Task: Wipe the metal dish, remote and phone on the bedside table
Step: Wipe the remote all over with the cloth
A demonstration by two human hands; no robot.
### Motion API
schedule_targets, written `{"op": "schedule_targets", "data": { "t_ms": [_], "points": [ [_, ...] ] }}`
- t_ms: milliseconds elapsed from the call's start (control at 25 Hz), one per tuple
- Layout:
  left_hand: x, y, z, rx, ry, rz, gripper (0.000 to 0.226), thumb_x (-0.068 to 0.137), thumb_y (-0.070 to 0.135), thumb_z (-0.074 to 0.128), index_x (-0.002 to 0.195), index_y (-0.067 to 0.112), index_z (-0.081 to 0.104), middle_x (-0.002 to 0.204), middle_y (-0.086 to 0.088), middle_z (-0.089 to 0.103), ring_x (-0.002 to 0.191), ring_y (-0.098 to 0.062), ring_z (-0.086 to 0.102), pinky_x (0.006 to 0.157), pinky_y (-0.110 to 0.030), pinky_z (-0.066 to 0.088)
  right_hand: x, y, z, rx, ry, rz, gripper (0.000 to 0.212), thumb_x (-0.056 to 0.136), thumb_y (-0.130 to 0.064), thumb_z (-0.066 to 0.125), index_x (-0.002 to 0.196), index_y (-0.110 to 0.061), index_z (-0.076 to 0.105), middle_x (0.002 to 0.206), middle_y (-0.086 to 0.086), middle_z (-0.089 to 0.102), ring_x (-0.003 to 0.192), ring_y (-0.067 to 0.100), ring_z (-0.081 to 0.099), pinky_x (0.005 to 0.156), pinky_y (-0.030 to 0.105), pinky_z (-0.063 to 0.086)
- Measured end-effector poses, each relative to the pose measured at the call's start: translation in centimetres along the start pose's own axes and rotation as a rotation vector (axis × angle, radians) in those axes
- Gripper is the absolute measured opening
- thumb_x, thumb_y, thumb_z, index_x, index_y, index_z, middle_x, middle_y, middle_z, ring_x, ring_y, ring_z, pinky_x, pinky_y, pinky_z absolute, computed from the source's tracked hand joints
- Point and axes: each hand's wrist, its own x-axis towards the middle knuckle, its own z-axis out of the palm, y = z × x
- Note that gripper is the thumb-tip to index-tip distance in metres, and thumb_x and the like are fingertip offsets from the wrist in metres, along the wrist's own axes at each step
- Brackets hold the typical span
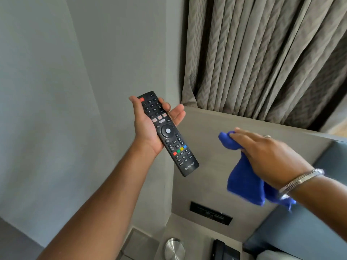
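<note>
My left hand (145,126) holds a black remote (170,136) up in the air, buttons facing me, its lower end sticking out past my palm. To its right, my right hand (270,156) grips a blue cloth (242,177) that hangs down under the palm, a short gap away from the remote. Far below, at the frame's bottom edge, the round metal dish (174,248) lies on the bedside table (199,239). A dark phone (226,250) sits just right of the dish, partly cut off by the frame.
A grey wall fills the left. A beige headboard panel (206,147) with a black socket strip (211,212) rises behind the table. Patterned curtains (262,53) hang above it. A blue-grey upholstered headboard (300,231) is at the lower right.
</note>
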Motion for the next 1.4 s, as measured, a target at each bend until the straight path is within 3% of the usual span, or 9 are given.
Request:
{"op": "schedule_targets", "data": {
  "t_ms": [120,240,440,600,840,1000,1120,1240,1400],
  "points": [
    [-0.8,-1.1,1.2,0.096,-0.055,-0.022,0.076,0.089,0.081,0.026,0.087,0.013,0.060,0.071,-0.004,0.065,0.096,-0.037,0.072,0.102,-0.052,0.050,1.3,-3.0,-1.3,0.146,0.100,-0.042,0.065,0.083,0.002,0.051,0.137,-0.032,0.039,0.136,-0.001,0.056,0.107,0.028,0.062,0.083,0.041,0.054],
    [-1.2,-1.3,2.4,0.149,-0.082,-0.029,0.077,0.087,0.082,0.025,0.089,0.014,0.061,0.072,-0.003,0.066,0.100,-0.037,0.071,0.106,-0.053,0.045,1.8,-7.4,-1.1,0.057,0.030,-0.188,0.073,0.074,0.000,0.052,0.139,-0.029,0.033,0.124,0.002,0.056,0.090,0.031,0.060,0.069,0.043,0.056],
    [-2.0,-1.1,2.6,0.163,0.054,0.008,0.074,0.087,0.082,0.032,0.088,0.013,0.061,0.068,-0.003,0.062,0.087,-0.037,0.074,0.075,-0.048,0.059,1.9,-10.0,0.6,-0.048,-0.107,-0.144,0.069,0.082,-0.013,0.051,0.142,-0.028,0.021,0.105,0.004,0.042,0.076,0.022,0.038,0.056,0.034,0.044],
    [-2.4,-1.1,2.6,0.105,0.174,0.007,0.074,0.087,0.081,0.034,0.086,0.012,0.058,0.063,-0.003,0.059,0.080,-0.039,0.074,0.069,-0.047,0.061,1.6,-10.6,0.8,-0.096,-0.136,-0.177,0.066,0.077,-0.012,0.053,0.136,-0.024,0.030,0.091,0.000,0.036,0.068,0.020,0.035,0.047,0.024,0.023],
    [-1.7,0.5,2.3,0.137,0.228,0.109,0.072,0.088,0.081,0.032,0.083,0.014,0.058,0.062,-0.002,0.058,0.073,-0.036,0.074,0.066,-0.041,0.061,0.6,-8.3,0.3,-0.086,-0.267,-0.282,0.061,0.082,-0.010,0.044,0.135,-0.034,0.025,0.093,-0.002,0.030,0.074,0.019,0.038,0.056,0.029,0.040],
    [-1.8,1.3,2.2,0.135,0.166,0.065,0.074,0.088,0.082,0.030,0.082,0.014,0.059,0.062,-0.003,0.057,0.076,-0.037,0.074,0.067,-0.042,0.061,1.0,-6.5,-1.6,-0.046,-0.139,-0.178,0.053,0.089,-0.021,0.040,0.133,-0.045,0.026,0.092,-0.005,0.040,0.072,0.018,0.044,0.055,0.028,0.045],
    [-2.2,1.2,2.5,0.138,0.142,0.055,0.074,0.088,0.081,0.030,0.083,0.013,0.059,0.062,-0.003,0.058,0.077,-0.037,0.074,0.069,-0.044,0.061,0.8,-7.8,-2.4,0.060,-0.027,-0.202,0.039,0.090,-0.033,0.044,0.128,-0.044,0.044,0.086,-0.002,0.049,0.067,0.021,0.050,0.049,0.035,0.050],
    [-2.8,1.1,3.3,0.203,0.109,0.051,0.074,0.088,0.081,0.030,0.089,0.013,0.059,0.064,-0.002,0.059,0.079,-0.037,0.074,0.071,-0.047,0.060,1.0,-9.1,-2.2,0.033,0.007,-0.244,0.037,0.084,-0.024,0.063,0.119,-0.036,0.059,0.079,0.001,0.049,0.060,0.023,0.048,0.039,0.035,0.045],
    [-3.4,1.0,4.2,0.271,0.109,0.068,0.073,0.089,0.079,0.028,0.091,0.013,0.058,0.064,-0.002,0.060,0.080,-0.038,0.074,0.071,-0.049,0.060,1.4,-9.9,-1.9,-0.004,0.068,-0.256,0.035,0.077,-0.017,0.069,0.111,-0.026,0.065,0.078,0.006,0.049,0.057,0.025,0.045,0.035,0.033,0.043]
  ]
}}
